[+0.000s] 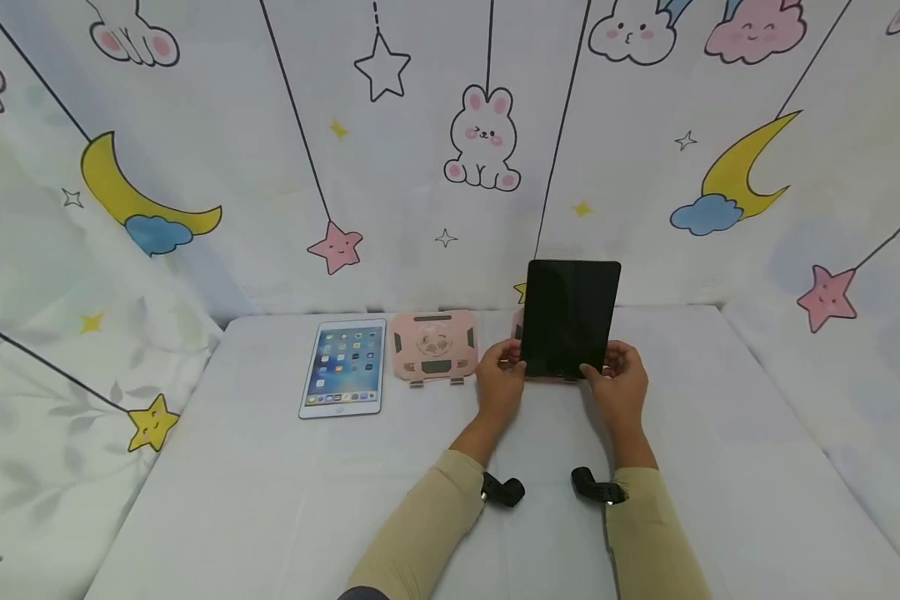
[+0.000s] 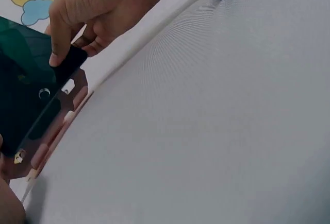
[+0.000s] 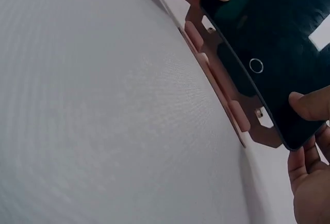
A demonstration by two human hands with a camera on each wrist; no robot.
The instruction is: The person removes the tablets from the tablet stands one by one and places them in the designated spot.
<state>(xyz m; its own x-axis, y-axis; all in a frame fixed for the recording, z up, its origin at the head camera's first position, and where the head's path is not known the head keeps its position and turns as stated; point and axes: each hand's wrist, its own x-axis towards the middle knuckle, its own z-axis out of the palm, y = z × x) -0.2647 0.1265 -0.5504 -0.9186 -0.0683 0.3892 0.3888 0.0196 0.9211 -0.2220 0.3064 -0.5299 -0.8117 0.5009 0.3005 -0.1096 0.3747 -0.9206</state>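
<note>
A black tablet [image 1: 570, 317] with a dark screen stands upright, its lower edge on a pink stand [image 1: 517, 323] at the back of the white table. My left hand [image 1: 504, 367] pinches the tablet's lower left corner and my right hand [image 1: 613, 365] pinches its lower right corner. In the left wrist view the right hand [image 2: 77, 18] grips the tablet [image 2: 26, 80] with the thumb on the glass, above the pink stand [image 2: 56, 126]. In the right wrist view my right thumb [image 3: 309, 105] lies on the screen [image 3: 273, 38] near the home button, the stand [image 3: 219, 87] below it.
A second pink stand [image 1: 432, 346] lies folded to the left, and a white tablet [image 1: 343, 367] with a lit screen lies flat beside it. The white table [image 1: 270, 500] is walled by a cartoon-printed cloth backdrop [image 1: 420, 167] at the back and on both sides.
</note>
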